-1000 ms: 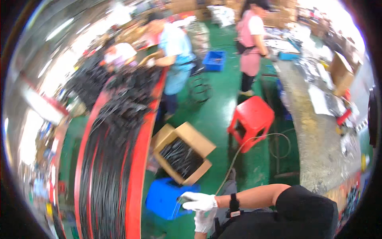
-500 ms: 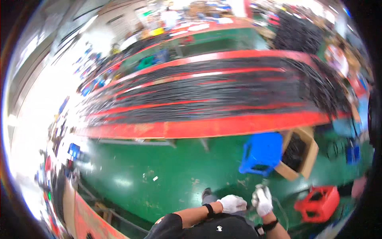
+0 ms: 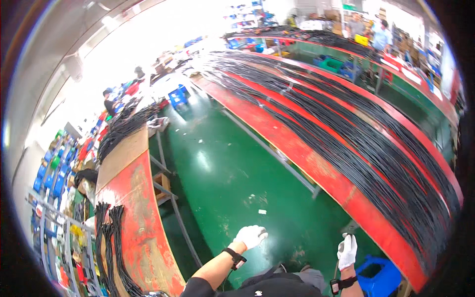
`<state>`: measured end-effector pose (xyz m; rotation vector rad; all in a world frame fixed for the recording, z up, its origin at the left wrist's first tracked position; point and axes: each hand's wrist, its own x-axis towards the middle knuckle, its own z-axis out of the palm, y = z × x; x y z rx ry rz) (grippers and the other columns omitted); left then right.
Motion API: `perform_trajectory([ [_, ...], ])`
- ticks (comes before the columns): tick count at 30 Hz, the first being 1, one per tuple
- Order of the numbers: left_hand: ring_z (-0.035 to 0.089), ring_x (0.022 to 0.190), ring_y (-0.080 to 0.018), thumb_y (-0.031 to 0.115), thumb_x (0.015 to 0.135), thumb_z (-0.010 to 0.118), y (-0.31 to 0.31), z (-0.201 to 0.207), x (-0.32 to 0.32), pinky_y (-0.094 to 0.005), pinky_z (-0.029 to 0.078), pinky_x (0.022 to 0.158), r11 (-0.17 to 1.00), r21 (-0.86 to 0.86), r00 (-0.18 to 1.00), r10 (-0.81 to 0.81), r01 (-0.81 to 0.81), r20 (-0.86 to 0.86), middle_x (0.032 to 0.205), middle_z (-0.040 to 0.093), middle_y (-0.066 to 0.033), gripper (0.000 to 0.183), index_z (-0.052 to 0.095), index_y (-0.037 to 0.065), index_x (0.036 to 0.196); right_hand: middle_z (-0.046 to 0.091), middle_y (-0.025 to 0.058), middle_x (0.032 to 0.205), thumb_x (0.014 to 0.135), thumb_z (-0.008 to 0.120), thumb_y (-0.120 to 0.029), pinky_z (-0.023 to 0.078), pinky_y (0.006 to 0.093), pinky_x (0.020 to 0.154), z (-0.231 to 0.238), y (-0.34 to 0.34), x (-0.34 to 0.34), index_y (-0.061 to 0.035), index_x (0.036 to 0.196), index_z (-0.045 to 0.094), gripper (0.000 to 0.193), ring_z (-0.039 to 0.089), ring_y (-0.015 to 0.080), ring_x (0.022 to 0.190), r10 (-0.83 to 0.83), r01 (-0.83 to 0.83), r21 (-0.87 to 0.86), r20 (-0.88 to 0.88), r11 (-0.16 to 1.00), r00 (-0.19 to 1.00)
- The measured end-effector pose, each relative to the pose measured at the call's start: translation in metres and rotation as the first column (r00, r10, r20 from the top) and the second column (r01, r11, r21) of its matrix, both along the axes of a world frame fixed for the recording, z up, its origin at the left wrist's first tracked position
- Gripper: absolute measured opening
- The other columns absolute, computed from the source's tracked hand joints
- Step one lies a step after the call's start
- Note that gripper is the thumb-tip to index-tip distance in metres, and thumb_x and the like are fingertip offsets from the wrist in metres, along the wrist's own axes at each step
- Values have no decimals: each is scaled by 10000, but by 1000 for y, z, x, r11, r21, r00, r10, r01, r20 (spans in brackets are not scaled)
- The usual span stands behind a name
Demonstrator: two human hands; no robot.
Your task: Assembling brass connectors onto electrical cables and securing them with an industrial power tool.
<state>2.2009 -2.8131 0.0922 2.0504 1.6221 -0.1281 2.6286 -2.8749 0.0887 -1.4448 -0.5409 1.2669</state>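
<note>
My right hand point(image 3: 347, 251), in a white knitted glove, is bent with its fingers closed around a small grey object point(image 3: 350, 228). That object sticks up past my fingertips, dull and dark-toned, too small and blurred for me to name. My left hand point(image 3: 252, 237), gloved the same way, hangs well apart from it over the green floor point(image 3: 213, 173), fingers loosely curled; I cannot tell whether they are clenched or slack. A black strap point(image 3: 235, 258) circles my left wrist. Just beside my right hand, low down, is a smooth blue plastic stool point(image 3: 380, 278). Beyond that hand runs a long red table point(image 3: 368, 213), scuffed along its edge, with thin, glossy black cables point(image 3: 356, 171) laid lengthwise in bands. Left of my left hand, a worn red-and-brown bench point(image 3: 143, 213) bears bent black cable bundles point(image 3: 117, 237). Far ahead of both hands stands another blue stool point(image 3: 178, 96).
</note>
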Motion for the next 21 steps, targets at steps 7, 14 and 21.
perform_trajectory([
  [7,701,1179,-396,491,1070,528,30,-24,-101,-470,551,1029,900,-29,895,436,-435,94,1246,754,-187,487,733,104,1283,501,-68,678,1135,562,-308,311,238,460,-4,232,-80,-145,1107,641,183,447,40,535,196,-204,138,68,969,978],
  [14,650,1313,-404,612,1013,475,-44,-118,-168,-477,506,1118,556,-533,750,604,-638,-268,1379,715,-200,668,715,98,1366,539,-75,865,1134,586,-273,329,225,520,-12,470,-186,-98,1199,639,195,421,22,612,199,-178,277,-51,944,979],
  [21,688,1238,-419,551,1006,512,-41,-118,-169,-508,540,1047,93,-396,195,954,-913,-227,1308,728,-235,617,755,42,1258,460,-99,717,1092,627,-434,288,237,449,41,621,-351,-176,1220,649,289,419,16,561,492,-519,140,191,843,850],
])
